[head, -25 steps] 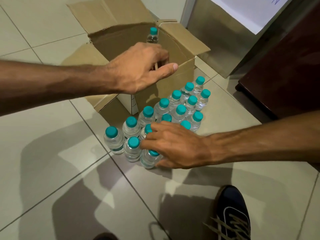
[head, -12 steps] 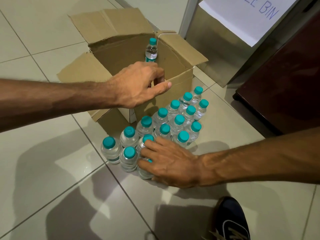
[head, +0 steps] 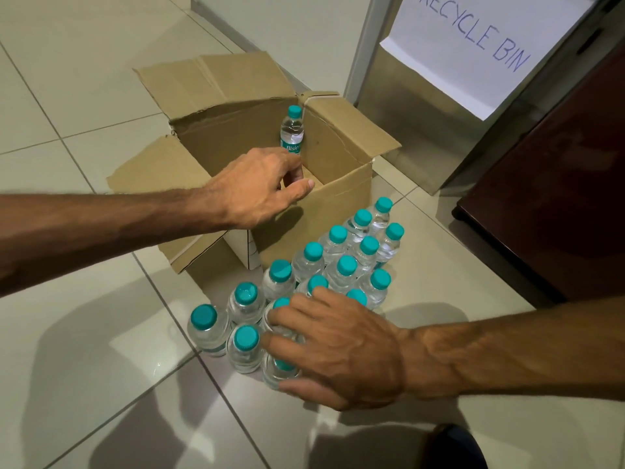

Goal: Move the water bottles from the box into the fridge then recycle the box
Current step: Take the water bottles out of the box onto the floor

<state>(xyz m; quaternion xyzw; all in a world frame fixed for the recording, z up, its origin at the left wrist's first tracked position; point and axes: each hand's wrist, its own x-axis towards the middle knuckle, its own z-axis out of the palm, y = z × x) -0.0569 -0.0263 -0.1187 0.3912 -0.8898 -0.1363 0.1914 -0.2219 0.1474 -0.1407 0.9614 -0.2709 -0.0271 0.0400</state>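
An open cardboard box (head: 341,198) stands on the tiled floor with its flaps spread. One teal-capped water bottle (head: 293,128) stands upright in its far corner. My left hand (head: 255,189) hovers over the box's near rim just in front of that bottle, fingers loosely curled, thumb out; its grip on anything is not visible. Several more water bottles (head: 345,269) stand clustered on the floor in front of the box. My right hand (head: 338,346) grips the nearest bottle (head: 279,370) of the cluster, fingers over it and thumb beneath.
A metal bin (head: 406,106) with a paper sign (head: 473,45) reading RECYCLE BIN stands behind the box at the right. Dark wooden furniture (head: 558,170) fills the right side. A dark shoe (head: 455,448) shows at the bottom edge.
The view has tilted up, showing more of the bin's sign. My left hand has edged closer to the bottle in the box. My right hand stays on the front bottle.
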